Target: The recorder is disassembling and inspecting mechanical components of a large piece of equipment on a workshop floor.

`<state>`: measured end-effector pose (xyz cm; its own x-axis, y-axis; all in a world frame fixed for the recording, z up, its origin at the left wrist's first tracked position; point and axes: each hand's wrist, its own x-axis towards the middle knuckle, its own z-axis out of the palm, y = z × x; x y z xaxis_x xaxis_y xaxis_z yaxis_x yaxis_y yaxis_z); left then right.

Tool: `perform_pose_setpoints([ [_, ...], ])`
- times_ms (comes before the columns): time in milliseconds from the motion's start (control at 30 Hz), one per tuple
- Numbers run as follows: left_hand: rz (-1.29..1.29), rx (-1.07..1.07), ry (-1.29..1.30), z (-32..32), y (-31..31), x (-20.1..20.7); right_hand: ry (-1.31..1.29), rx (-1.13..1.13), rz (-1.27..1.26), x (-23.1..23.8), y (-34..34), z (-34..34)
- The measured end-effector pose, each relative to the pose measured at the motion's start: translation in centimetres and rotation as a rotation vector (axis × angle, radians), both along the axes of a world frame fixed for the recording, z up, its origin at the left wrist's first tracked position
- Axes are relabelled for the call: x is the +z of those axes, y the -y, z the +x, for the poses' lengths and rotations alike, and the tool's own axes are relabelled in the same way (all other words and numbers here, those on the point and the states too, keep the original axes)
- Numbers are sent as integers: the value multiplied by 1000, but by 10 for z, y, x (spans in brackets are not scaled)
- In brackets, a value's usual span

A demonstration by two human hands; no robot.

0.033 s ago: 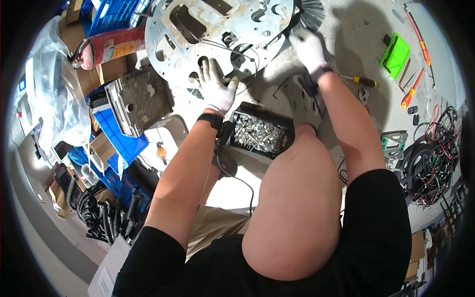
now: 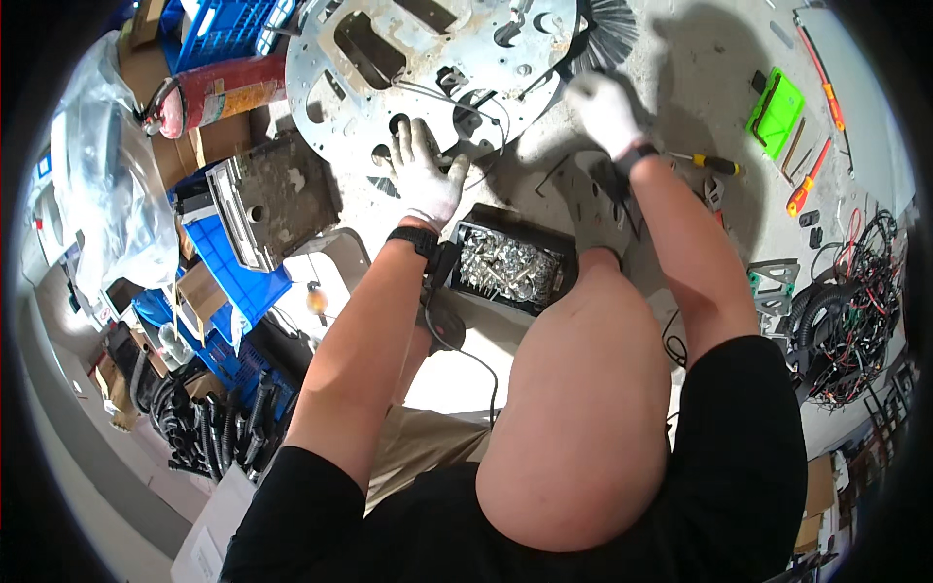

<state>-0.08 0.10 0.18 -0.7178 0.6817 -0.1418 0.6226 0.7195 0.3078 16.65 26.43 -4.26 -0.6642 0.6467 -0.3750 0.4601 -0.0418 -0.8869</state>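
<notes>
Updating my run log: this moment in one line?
left hand: open, at metal plate; right hand: curled, grip unclear, near dark bristles; nearby: black box, fasteners inside

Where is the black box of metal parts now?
In the head view, the black box is near the centre, below and right of the left hand, beside the bare leg.

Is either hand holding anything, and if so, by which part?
The left hand lies spread at the near edge of the round metal plate, gripping nothing visible. The right hand is curled beside the plate, blurred; whether it holds anything cannot be told.
</notes>
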Motion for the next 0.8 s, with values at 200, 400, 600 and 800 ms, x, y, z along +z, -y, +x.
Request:
perform_pose_setpoints([
  [200, -136, 1, -145, -6, -17, 17, -121, 979, -36, 39, 45, 16],
  [400, -342, -119, -97, -39, -37, 41, 148, 235, 330, -13, -1, 2],
  [600, -453, -215, -50, -63, -51, 72, -140, -224, -634, -48, 5, -9],
  [800, -449, -276, -91, -78, -61, 97, -485, -396, -1099, -48, 26, -30],
])
